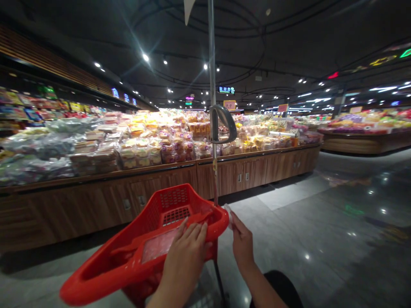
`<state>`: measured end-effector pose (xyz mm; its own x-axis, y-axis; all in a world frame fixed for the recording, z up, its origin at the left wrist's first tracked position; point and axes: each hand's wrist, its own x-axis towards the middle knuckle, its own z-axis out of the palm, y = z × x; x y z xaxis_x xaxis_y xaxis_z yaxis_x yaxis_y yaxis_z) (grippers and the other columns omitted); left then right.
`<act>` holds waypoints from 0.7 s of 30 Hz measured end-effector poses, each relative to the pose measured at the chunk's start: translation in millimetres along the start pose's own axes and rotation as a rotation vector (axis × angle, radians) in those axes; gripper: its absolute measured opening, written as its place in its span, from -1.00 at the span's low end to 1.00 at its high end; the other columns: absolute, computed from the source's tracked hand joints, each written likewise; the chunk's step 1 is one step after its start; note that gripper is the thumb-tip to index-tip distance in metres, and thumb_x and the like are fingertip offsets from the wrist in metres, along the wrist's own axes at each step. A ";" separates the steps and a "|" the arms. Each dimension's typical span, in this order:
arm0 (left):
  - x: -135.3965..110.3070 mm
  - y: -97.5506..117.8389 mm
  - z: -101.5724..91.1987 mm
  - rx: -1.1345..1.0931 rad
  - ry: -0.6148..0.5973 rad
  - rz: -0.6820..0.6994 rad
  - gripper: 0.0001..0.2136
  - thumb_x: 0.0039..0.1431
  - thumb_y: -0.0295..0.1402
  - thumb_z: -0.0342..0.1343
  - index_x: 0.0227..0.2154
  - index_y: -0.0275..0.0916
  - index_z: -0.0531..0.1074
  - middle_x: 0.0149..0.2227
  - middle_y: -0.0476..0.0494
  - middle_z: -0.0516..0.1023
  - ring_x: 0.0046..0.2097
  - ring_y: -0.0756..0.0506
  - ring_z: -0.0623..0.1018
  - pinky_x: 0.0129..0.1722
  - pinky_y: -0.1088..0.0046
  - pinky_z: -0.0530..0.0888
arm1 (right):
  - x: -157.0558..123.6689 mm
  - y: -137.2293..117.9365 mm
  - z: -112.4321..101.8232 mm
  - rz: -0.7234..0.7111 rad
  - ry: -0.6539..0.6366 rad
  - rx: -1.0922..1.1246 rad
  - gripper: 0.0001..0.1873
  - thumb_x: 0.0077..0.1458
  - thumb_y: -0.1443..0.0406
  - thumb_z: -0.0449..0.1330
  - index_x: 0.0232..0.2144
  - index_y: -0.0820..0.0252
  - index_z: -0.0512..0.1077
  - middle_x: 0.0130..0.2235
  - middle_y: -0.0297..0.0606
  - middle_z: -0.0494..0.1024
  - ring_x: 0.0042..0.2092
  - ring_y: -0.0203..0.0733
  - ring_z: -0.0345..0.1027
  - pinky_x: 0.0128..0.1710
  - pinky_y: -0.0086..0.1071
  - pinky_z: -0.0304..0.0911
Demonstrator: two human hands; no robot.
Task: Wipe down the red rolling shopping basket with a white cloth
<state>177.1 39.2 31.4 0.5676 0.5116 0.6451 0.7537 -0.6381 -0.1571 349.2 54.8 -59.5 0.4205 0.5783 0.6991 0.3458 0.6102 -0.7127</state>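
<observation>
A red plastic shopping cart stands in front of me, its basket tilted in view and a clear-covered panel set in the handle end. Across this handle end lies my left hand, fingers bent over the red plastic and gripping it. My right hand pinches a white wipe or tissue against the outer side of the cart's right corner. Much of the wipe is hidden behind the fingers and the corner. Beside that corner rises a metal pole with a grey loop-shaped handle.
Beyond the cart runs a long wooden display counter piled with packaged baked goods. Another display island is at the right, and stocked shelves line the left. Shiny grey floor tiles reflect the ceiling lights.
</observation>
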 end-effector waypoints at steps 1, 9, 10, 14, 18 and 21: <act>-2.2 -1.8 -0.7 -0.002 0.021 0.008 -0.72 0.10 -0.42 0.02 -0.12 -0.28 0.46 -0.15 -0.18 0.59 -0.12 -0.20 0.56 0.07 0.09 0.35 | -5.6 -4.3 0.3 -0.001 -0.022 0.003 -0.61 0.21 0.38 -0.04 0.04 0.07 0.37 0.08 -0.22 0.40 0.11 -0.09 0.28 0.02 -0.12 0.33; -21.0 -14.5 -12.4 -0.014 0.079 0.025 -0.72 0.14 -0.36 -0.05 -0.14 -0.25 0.47 -0.15 -0.16 0.59 -0.13 -0.18 0.56 0.03 0.11 0.37 | -8.5 -15.1 9.3 -0.079 -0.066 -0.030 -0.56 0.15 0.45 -0.05 -0.01 -0.01 0.42 0.05 -0.26 0.44 0.08 -0.10 0.32 0.05 -0.09 0.30; -23.5 -16.3 -13.9 -0.021 0.085 0.022 -0.72 0.14 -0.35 -0.04 -0.15 -0.24 0.48 -0.16 -0.15 0.60 -0.13 -0.17 0.56 0.04 0.11 0.36 | -1.0 -13.8 9.6 -0.070 -0.087 -0.031 -0.56 0.14 0.45 -0.04 -0.03 0.01 0.43 0.02 -0.25 0.47 0.05 -0.11 0.35 0.02 -0.12 0.33; -35.1 -22.5 -18.2 -0.030 0.097 0.012 -0.72 0.13 -0.27 0.00 -0.14 -0.21 0.48 -0.16 -0.12 0.60 -0.12 -0.16 0.55 0.06 0.14 0.34 | 20.1 -27.8 -0.5 -0.252 -0.313 -0.049 -0.52 0.13 0.48 -0.06 -0.03 -0.03 0.43 0.00 -0.29 0.49 0.07 -0.17 0.33 0.05 -0.18 0.31; -42.0 -24.0 -21.5 -0.049 0.090 -0.002 -0.73 0.14 -0.30 0.00 -0.13 -0.20 0.47 -0.14 -0.08 0.59 -0.11 -0.15 0.55 0.10 0.16 0.30 | 42.1 -58.6 -11.2 -0.500 -0.629 -0.176 -0.54 0.14 0.51 -0.05 -0.04 -0.02 0.42 -0.08 -0.31 0.55 0.00 -0.21 0.36 0.03 -0.19 0.27; -40.6 -22.7 -23.6 -0.053 0.079 0.003 -0.73 0.17 -0.30 -0.01 -0.13 -0.23 0.47 -0.14 -0.11 0.59 -0.10 -0.14 0.55 0.11 0.18 0.29 | 70.1 -69.8 -5.7 -0.604 -0.867 -0.333 -0.63 0.16 0.49 -0.04 -0.16 0.08 0.48 -0.15 -0.30 0.58 -0.18 -0.24 0.42 -0.10 -0.28 0.27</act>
<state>129.1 19.3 26.3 0.5403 0.4643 0.7018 0.7325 -0.6700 -0.1208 359.3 49.7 38.9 -0.5784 0.4971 0.6468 0.5592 0.8189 -0.1293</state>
